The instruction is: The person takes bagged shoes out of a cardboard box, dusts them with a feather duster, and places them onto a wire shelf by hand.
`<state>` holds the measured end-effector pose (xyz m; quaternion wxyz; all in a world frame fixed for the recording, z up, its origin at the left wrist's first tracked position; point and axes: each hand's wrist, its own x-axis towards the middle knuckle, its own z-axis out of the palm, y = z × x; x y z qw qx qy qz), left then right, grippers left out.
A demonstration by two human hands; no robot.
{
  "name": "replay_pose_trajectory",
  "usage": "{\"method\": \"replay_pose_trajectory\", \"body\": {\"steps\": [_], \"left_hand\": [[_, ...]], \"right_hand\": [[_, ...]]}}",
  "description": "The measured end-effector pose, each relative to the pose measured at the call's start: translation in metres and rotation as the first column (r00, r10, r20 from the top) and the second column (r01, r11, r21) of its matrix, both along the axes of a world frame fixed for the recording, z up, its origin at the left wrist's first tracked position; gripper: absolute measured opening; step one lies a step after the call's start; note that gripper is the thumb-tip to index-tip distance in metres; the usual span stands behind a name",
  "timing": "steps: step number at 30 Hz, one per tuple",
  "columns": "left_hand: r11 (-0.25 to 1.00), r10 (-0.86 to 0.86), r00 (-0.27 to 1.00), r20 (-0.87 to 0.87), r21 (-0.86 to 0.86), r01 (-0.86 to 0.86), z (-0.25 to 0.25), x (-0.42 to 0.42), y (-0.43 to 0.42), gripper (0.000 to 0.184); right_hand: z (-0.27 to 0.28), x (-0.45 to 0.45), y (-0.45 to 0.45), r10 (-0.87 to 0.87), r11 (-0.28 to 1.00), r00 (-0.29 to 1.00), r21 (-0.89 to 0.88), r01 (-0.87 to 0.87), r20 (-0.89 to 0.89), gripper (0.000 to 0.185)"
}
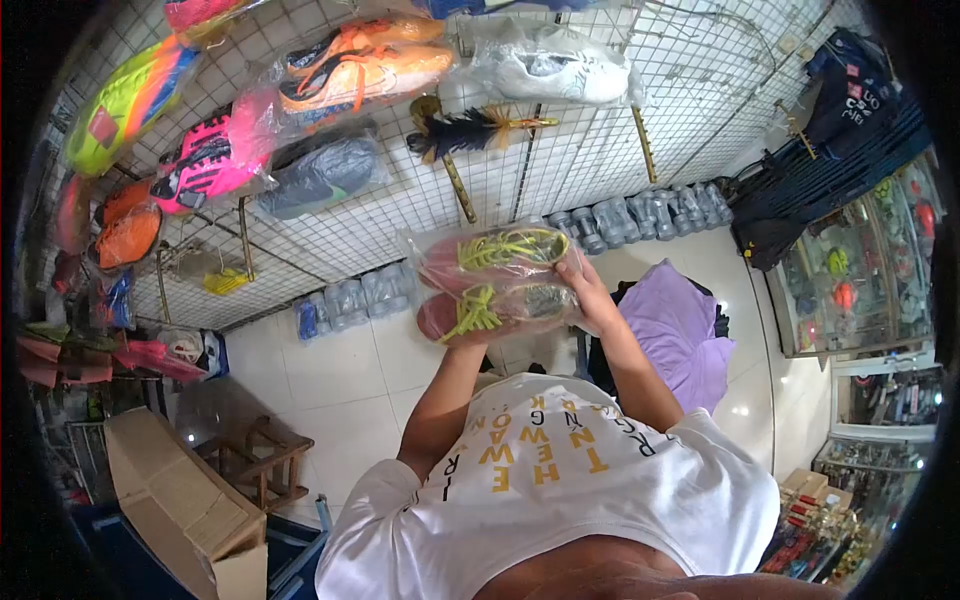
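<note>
A pair of red sports shoes (440, 314) with yellow-green laces lies side by side in a clear plastic bag, held up in front of my chest. My right hand (590, 292) grips the bag's right end near the shoe openings, thumb on top. From below, my left hand (468, 352) supports the pair; only its wrist area shows, and its fingers are hidden behind the shoes.
A white wire grid (400, 185) carries bagged shoes, including an orange pair (365, 70), a pink shoe (215, 155) and a white pair (555, 75). Metal hooks (458, 190) stick out. A cardboard box (180, 490), a wooden stool (265, 465), purple cloth (680, 330) and a glass case (850, 270) stand around.
</note>
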<state>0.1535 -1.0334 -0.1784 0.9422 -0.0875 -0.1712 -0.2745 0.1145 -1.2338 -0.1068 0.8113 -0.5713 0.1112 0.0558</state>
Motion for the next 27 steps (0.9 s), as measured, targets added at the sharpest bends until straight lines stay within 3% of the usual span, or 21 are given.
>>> {"method": "replay_pose_trajectory", "body": {"steps": [1,2,5,9,10,12,13,15,16,19,23,24,26,27], "left_hand": [[1.0,-0.003,1.0,-0.001,-0.014,0.003,0.004,0.003,0.0,0.055],[0.999,-0.01,1.0,-0.007,-0.033,0.01,0.008,0.003,-0.001,0.055],[1.0,0.005,1.0,-0.015,-0.001,-0.005,0.009,0.016,-0.003,0.054],[0.996,0.053,0.999,0.001,0.068,-0.052,0.014,0.037,-0.003,0.054],[0.994,0.065,0.998,0.004,0.089,-0.065,0.016,0.04,-0.003,0.054],[0.987,0.091,0.996,0.004,0.136,-0.091,0.021,0.041,-0.003,0.054],[0.981,0.102,0.995,0.002,0.163,-0.101,0.022,0.04,-0.002,0.054],[0.967,0.136,0.991,-0.003,0.216,-0.132,0.025,0.037,-0.004,0.054],[0.96,0.149,0.989,-0.004,0.239,-0.144,0.027,0.035,-0.003,0.054],[0.936,0.197,0.98,-0.002,0.296,-0.188,0.032,0.027,-0.004,0.053],[0.908,0.237,0.971,0.026,0.349,-0.231,0.04,0.023,-0.009,0.053],[0.906,0.236,0.971,0.032,0.355,-0.232,0.041,0.023,-0.012,0.053],[0.897,0.237,0.97,0.056,0.371,-0.24,0.046,0.024,-0.019,0.053],[0.893,0.235,0.969,0.074,0.378,-0.245,0.049,0.026,-0.022,0.053]], "right_hand": [[0.002,0.005,-0.001,0.024,1.0,1.0,-0.011,-0.024,-0.003,0.067],[0.006,0.01,-0.008,0.076,0.977,0.996,-0.199,-0.082,-0.035,0.07],[0.021,0.029,-0.023,0.22,0.843,0.975,-0.5,-0.197,-0.012,0.065],[0.022,0.088,-0.062,0.393,0.794,0.911,-0.547,-0.266,0.128,0.064],[0.02,0.113,-0.071,0.342,0.822,0.936,-0.511,-0.251,0.089,0.06],[0.011,0.172,-0.077,0.194,0.742,0.969,-0.67,-0.042,0.155,0.052],[0.005,0.197,-0.077,0.236,0.523,0.926,-0.842,0.133,0.293,0.048],[0.009,0.263,-0.059,0.399,0.017,0.81,-0.887,0.461,0.429,0.044],[-0.015,0.293,-0.067,0.476,-0.042,0.777,-0.872,0.488,0.412,0.041],[-0.022,0.322,-0.059,0.501,-0.186,0.856,-0.95,0.249,0.126,0.037],[-0.02,0.322,-0.064,0.464,-0.089,0.862,-0.957,0.275,0.204,0.025],[-0.015,0.308,-0.068,0.476,-0.053,0.812,-0.911,0.41,0.338,0.02],[0.004,0.27,-0.084,0.491,0.104,0.729,-0.863,0.494,0.477,0.015],[0.015,0.243,-0.097,0.471,0.091,0.772,-0.894,0.438,0.426,0.015]]}}
